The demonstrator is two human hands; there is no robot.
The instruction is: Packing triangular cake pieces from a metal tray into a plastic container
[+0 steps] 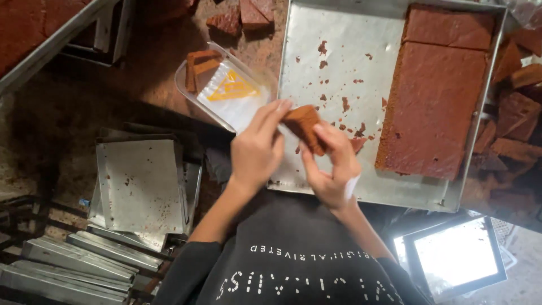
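Hands: left hand (257,151), right hand (332,166), both grips clamped on one cake slice (305,127) | one tray (339,62)

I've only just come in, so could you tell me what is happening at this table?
A person holds a brown cake slice in both hands: the left hand has its fingers on the slice's top edge, and the right hand grips it from below. This happens over a metal tray with crumbs and a big cake slab along its right side. A clear plastic box with a couple of slices sits to the left, and empty tins are stacked lower left.
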